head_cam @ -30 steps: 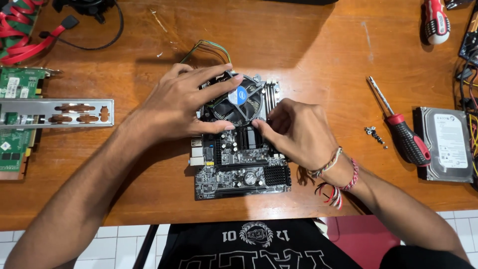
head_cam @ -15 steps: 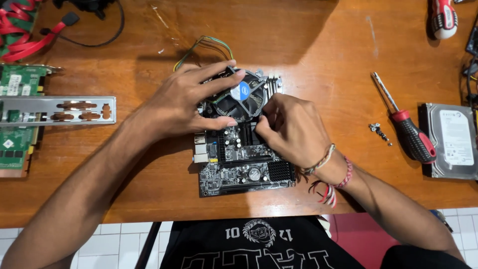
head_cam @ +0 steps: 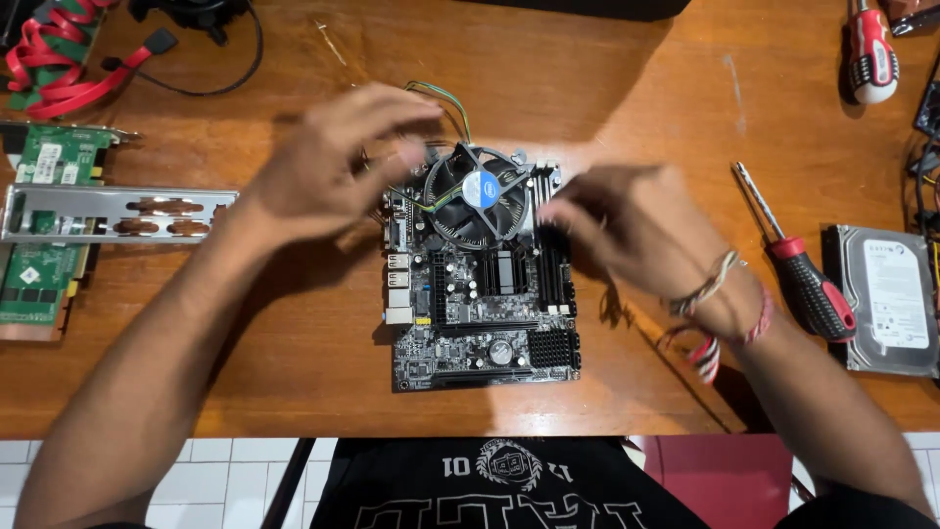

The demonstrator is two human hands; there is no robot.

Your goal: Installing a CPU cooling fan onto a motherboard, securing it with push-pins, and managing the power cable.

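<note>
One camera only, worn on the head, looks almost straight down onto the desk (head_cam: 607, 88) from close above. The person's own side is the bottom edge, so forearms enter from the lower corners. The left hand (head_cam: 328, 162) and right hand (head_cam: 632, 230) sit mid-frame, the motherboard (head_cam: 480, 304) between and just below them. No second view overlaps.

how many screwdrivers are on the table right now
2. One red-and-black screwdriver lies right of the right hand, beside the hard drive. Another screwdriver lies at the top right corner, partly cut off. More may be outside the view.
</note>
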